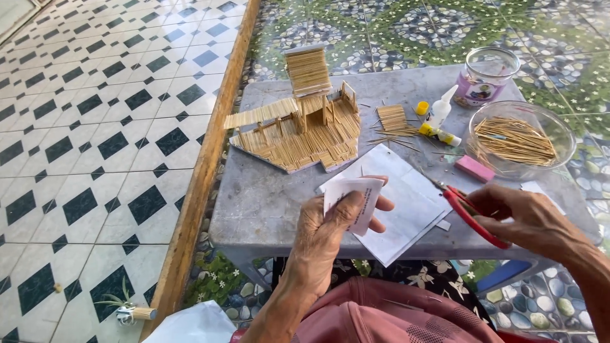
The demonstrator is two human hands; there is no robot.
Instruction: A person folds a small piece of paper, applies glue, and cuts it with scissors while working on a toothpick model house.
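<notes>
Grey tabletop (267,197) carries a toothpick house model (298,124) near its far left corner and white paper sheets (406,203) at its near edge, where the left hand (324,238) pinches a small paper piece (352,200) and the right hand (530,222) grips red scissors (473,216).

A small house model of thin wooden sticks (304,124) stands on the grey table (260,197) at about eleven o'clock. At one o'clock lie a flat mat of glued sticks (393,119) and a white glue bottle (440,108). At two o'clock, a glass bowl of loose sticks (518,140), a glass jar (486,76) behind it, and a pink eraser (474,168) just beside the bowl.
</notes>
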